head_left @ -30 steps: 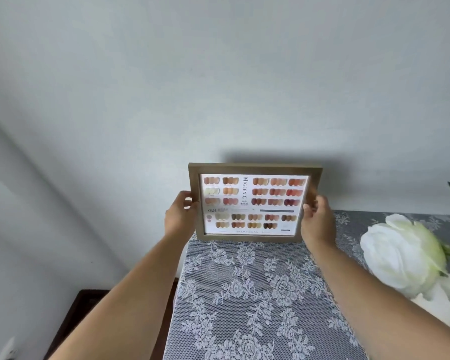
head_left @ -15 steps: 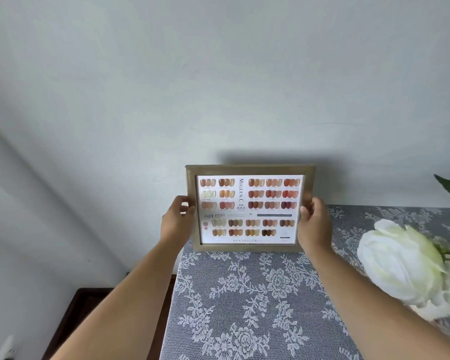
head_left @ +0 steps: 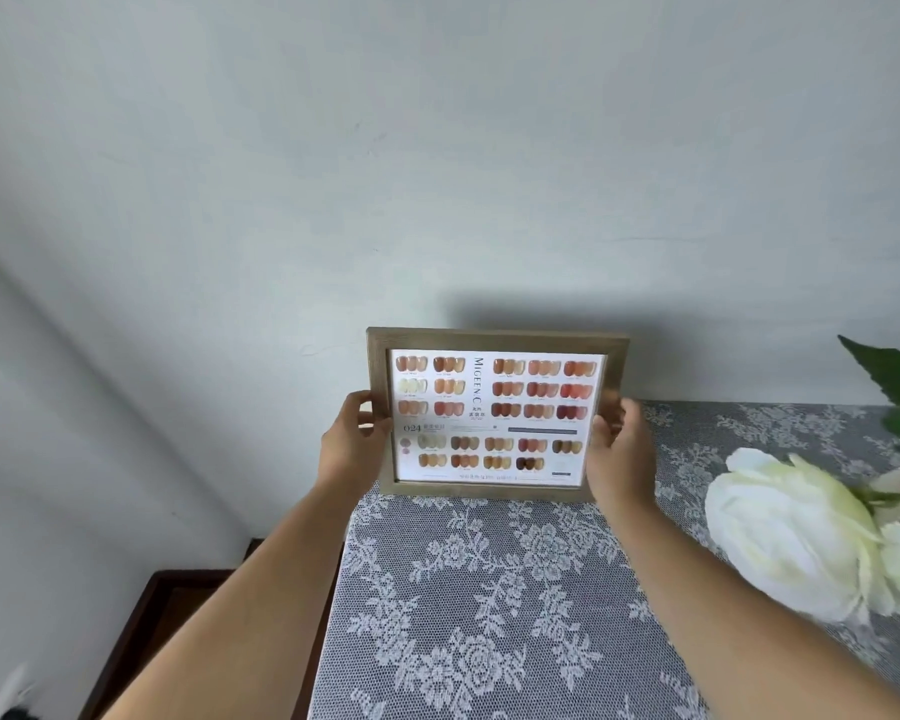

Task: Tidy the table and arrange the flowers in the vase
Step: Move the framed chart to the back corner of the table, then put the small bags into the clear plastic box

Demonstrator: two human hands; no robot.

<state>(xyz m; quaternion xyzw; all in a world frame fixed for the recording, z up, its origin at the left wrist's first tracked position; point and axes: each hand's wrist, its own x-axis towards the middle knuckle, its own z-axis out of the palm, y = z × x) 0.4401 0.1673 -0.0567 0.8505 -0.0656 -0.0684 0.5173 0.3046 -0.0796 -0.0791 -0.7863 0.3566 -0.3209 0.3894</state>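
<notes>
A wooden picture frame (head_left: 494,339) with a nail-colour chart stands upright at the far left corner of the table (head_left: 489,615), close to the wall. My left hand (head_left: 352,449) grips its left edge and my right hand (head_left: 619,459) grips its right edge. Its bottom edge rests on or just above the lace cloth; I cannot tell which. Large white flowers (head_left: 796,532) with green leaves (head_left: 894,387) lie at the right edge of view. No vase is in view.
A grey cloth with a white lace rose pattern covers the table. A pale wall (head_left: 437,174) rises directly behind the frame. Left of the table, dark wooden furniture (head_left: 146,631) sits lower down by the wall.
The frame has shifted slightly down and left, settling more upright at the table's back corner. Both hands stay on its sides. The flowers appear shifted as my view moved.
</notes>
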